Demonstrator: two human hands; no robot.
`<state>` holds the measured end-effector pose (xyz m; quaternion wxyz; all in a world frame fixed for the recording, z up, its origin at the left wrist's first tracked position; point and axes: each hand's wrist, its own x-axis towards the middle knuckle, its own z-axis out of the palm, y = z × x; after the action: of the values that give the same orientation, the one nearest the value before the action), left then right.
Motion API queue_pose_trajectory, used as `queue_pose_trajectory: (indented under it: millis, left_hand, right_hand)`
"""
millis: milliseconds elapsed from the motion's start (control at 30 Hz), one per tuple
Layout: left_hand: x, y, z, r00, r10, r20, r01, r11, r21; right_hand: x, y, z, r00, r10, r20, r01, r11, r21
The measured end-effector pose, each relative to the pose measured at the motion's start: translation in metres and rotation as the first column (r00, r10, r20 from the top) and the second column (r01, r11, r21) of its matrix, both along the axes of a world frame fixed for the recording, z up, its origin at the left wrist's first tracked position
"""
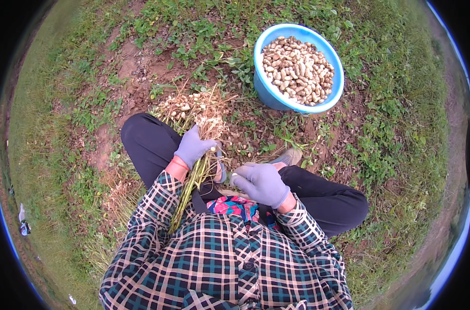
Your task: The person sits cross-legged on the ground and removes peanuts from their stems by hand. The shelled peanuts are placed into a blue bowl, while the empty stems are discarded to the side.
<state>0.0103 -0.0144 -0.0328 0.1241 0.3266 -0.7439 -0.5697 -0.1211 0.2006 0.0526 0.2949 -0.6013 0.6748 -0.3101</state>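
My left hand (196, 146), in a light purple knit glove, is closed around a bunch of peanut plants; the green stems (192, 182) run down over my lap and the pale roots (211, 124) stick up beyond the fist. A peanut pod (213, 149) shows beside the thumb. My right hand (262, 184), gloved alike, is curled above my lap, with a small pale thing at the fingertips, seemingly a peanut. Beyond my left knee lies a heap of peanut plants with pods (177, 106) on the ground.
A blue plastic tub (271, 95) filled with unshelled peanuts (297, 71) stands on the ground ahead, to the right. Dry pulled plants (120, 195) lie left of my left thigh. My crossed legs and shoes lie below the hands. Weeds and bare soil (130, 66) surround me.
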Motion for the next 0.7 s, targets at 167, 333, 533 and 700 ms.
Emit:
queue_pose_trajectory:
  millis: [167, 333, 533, 700]
  left_hand:
    - [0.018, -0.006, 0.001, 0.961, 0.101, -0.258, 0.143, 0.618, 0.773]
    - [0.030, 0.000, -0.007, 0.882, 0.278, -0.380, 0.358, 0.127, 0.925]
    - [0.034, -0.019, 0.009, 0.846, 0.093, -0.525, 0.440, 0.433, 0.786]
    - [0.022, -0.014, 0.031, 0.852, 0.078, -0.517, 0.434, 0.447, 0.782]
  right_hand:
    - [-0.118, -0.051, -0.004, 0.756, -0.652, 0.066, 0.654, 0.743, -0.143]
    - [-0.192, -0.088, 0.008, 0.542, -0.798, -0.264, 0.614, 0.590, -0.524]
    - [-0.050, -0.052, -0.037, 0.859, -0.392, 0.329, 0.388, 0.918, 0.081]
    - [0.047, -0.034, -0.063, 0.199, 0.001, 0.980, -0.088, 0.996, 0.016]
